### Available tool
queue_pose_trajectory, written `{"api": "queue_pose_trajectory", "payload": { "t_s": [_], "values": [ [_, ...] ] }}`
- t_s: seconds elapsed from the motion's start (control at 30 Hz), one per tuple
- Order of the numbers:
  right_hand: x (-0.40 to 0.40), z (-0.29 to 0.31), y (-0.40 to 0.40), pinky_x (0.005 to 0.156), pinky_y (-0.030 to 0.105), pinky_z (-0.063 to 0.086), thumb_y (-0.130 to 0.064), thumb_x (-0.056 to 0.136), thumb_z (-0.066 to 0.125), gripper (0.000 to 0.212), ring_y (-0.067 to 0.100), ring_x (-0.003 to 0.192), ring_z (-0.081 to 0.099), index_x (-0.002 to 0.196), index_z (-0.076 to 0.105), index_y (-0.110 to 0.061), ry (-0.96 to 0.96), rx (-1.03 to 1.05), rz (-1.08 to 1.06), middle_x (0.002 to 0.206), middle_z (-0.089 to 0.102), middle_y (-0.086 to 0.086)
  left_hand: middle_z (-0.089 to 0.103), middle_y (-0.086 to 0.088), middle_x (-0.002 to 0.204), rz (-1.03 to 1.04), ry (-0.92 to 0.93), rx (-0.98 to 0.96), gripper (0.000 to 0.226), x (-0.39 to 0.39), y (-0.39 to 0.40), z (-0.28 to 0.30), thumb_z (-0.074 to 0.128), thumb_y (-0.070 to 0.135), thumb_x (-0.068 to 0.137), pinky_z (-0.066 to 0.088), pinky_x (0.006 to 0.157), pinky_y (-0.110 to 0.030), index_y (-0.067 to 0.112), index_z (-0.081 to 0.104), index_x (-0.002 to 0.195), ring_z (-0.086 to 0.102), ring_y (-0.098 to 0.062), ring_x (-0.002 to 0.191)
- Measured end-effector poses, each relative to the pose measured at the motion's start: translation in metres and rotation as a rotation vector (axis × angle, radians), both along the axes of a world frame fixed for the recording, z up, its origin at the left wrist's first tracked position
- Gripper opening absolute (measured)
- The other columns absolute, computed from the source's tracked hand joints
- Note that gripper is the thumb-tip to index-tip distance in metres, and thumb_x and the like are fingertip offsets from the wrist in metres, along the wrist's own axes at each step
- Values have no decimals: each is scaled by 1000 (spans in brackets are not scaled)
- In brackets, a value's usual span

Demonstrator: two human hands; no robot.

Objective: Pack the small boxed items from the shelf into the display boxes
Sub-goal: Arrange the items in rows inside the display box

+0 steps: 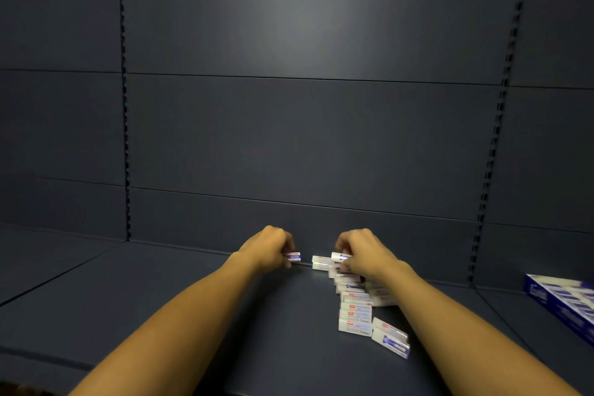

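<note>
Left hand (271,247) pinching one small box (294,256) at the shelf (160,292) back; right hand (363,254) curled onto another box (340,256) atop the row of boxes (353,305). Best gathered several together, squared and gripped firmly, then carried to the display box (565,302) at right.

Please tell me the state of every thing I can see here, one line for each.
Left hand: grips one small box at the shelf back.
Right hand: curled on a box atop the pile.
Pile: loose, lying on the shelf.
Display box: lying at right edge, partly out of view.
</note>
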State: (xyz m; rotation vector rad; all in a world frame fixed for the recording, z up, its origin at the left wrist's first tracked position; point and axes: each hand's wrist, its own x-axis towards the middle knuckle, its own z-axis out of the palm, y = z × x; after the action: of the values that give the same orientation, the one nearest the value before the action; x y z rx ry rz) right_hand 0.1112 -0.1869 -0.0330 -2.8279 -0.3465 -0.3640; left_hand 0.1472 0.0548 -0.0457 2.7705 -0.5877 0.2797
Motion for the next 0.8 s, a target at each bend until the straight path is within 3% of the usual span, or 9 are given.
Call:
{"api": "queue_pose_trajectory", "payload": {
  "t_s": [0.17,0.43,0.8],
  "values": [
    [-12,-2,-25,83,36,58,-16,82,82,24,17,92,64,105,74,-17,11,11,-92,106,66,-1,66,-1,105,-69,9,-22,22,2,-32,-4,81,14,82,56,86,-38,17,75,102,63,-17,93],
    [-32,-5,-60,84,36,59,-10,79,83,24,18,93,66,101,77,-17,78,20,-173,106,67,2,71,1,97,-135,85,-92,16,-9,-71,-5,84,10,79,52,75,-24,18,76,91,63,-10,83],
    [-92,-3,-139,86,38,58,-13,73,87,28,23,92,68,100,80,-17,107,61,-247,102,72,7,70,-2,96,-129,81,-119,18,-45,-147,9,80,3,82,58,88,-36,18,71,83,68,-16,88]
  ]
}}
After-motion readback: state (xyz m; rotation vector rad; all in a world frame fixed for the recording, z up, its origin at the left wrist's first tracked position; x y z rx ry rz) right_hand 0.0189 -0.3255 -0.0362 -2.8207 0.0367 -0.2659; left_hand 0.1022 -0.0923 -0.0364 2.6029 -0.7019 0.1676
